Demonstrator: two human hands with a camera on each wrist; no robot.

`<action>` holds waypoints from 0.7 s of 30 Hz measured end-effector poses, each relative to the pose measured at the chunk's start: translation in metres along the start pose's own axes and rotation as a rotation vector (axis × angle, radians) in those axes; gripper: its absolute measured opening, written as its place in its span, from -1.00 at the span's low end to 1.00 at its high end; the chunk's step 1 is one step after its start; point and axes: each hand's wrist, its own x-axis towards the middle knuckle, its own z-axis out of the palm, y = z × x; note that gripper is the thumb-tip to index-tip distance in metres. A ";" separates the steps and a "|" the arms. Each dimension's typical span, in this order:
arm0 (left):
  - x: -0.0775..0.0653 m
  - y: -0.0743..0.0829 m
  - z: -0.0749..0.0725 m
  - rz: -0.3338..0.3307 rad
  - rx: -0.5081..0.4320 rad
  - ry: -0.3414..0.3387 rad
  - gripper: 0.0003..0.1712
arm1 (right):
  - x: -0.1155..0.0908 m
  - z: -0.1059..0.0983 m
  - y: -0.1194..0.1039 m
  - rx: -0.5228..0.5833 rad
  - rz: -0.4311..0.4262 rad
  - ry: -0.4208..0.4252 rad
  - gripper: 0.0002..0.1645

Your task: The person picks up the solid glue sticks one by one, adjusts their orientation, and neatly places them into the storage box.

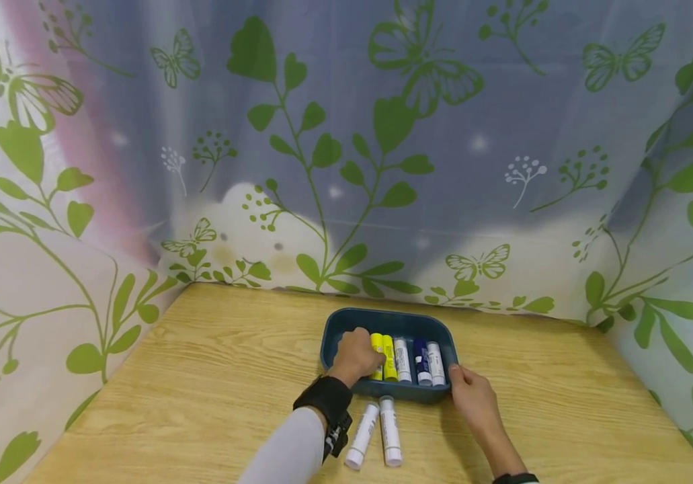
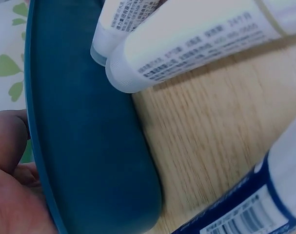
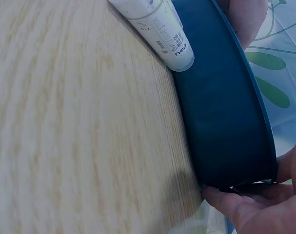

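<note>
A dark teal tray (image 1: 382, 391) stands on the wooden table, holding several glue sticks in a row. My left hand (image 1: 355, 356) reaches over its front wall into the left part, fingers bent down and thumb against the leftmost yellow glue stick (image 1: 377, 343); I cannot tell whether it grips that stick. To the right lie another yellow glue stick (image 1: 390, 359), a white glue stick (image 1: 403, 361), a dark blue one (image 1: 422, 359) and a second white one (image 1: 436, 365). My right hand (image 1: 476, 400) grips the tray's right front corner, thumb at the rim, fingers low (image 3: 226, 202).
Two white glue sticks (image 1: 362, 437) (image 1: 390, 433) lie on the table before the tray, their far ends near its front wall. Close to the left wrist camera is a blue-and-white tube (image 2: 250, 209) with a barcode. A patterned curtain (image 1: 346, 168) hangs behind the table (image 1: 231, 363).
</note>
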 end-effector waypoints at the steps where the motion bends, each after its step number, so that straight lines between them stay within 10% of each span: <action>1: 0.000 0.000 0.001 0.000 -0.001 0.003 -0.68 | 0.000 0.000 0.000 -0.001 -0.001 0.004 -0.37; 21: -0.001 0.000 0.014 0.031 -0.020 0.041 -0.74 | 0.000 0.000 0.001 -0.003 -0.011 0.009 -0.39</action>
